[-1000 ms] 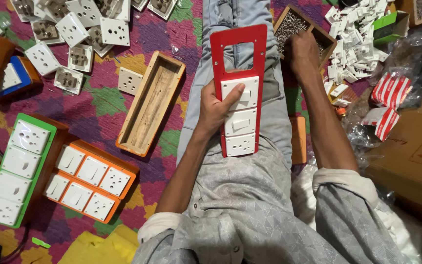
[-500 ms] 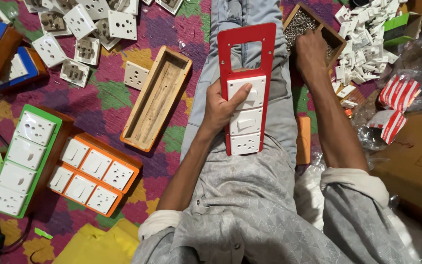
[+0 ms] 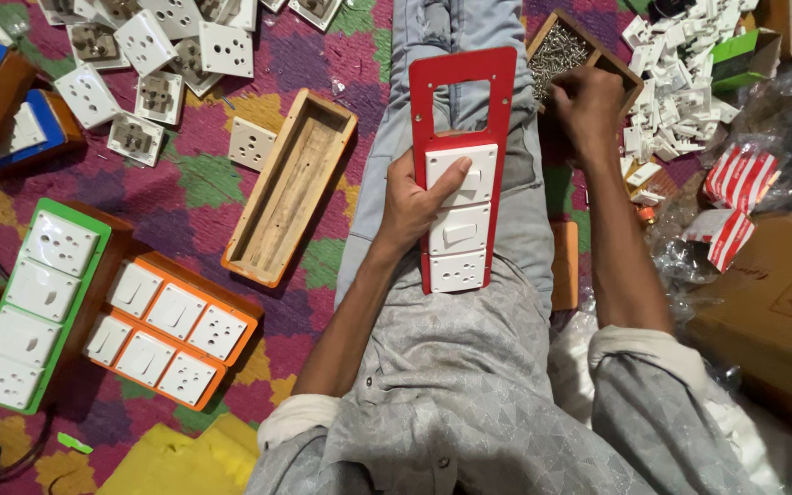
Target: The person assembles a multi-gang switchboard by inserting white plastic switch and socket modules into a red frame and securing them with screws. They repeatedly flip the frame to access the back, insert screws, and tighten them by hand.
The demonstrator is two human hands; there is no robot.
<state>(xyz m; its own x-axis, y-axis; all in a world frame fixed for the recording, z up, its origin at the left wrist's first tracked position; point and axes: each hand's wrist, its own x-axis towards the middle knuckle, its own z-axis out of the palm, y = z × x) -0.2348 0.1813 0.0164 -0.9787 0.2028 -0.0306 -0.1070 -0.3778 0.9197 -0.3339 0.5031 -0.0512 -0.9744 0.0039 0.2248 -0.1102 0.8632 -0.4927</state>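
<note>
While resting lengthwise on the lap: red plate (image 3: 458,101); long axis running along the thigh, straight away from the body; empty window at the far end, fitted end toward the belly
Modules in the red plate: three white ones stacked; socket nearest, two switches beyond
Left hand (image 3: 414,197): gripping the plate's left edge; thumb pressed flat on the farthest switch module
Right hand (image 3: 588,105): fingers bunched and curled, down at the screw box (image 3: 611,64); whether a screw is pinched, cannot tell
Screw box: small wooden tray of loose screws, beside the right knee; one only
Orange panel (image 3: 171,325): near left on the patterned cloth (image 3: 222,183); six white modules in two rows of three
Green panel (image 3: 29,307): left of the orange; four white modules in a column
Empty wooden box (image 3: 291,183): one; open side up, long axis tilted slightly right of the leg's line
Loose sockets (image 3: 153,69): scattered far left; too many overlapping to count
White parts heap (image 3: 680,82): far right, beyond the screw box
</note>
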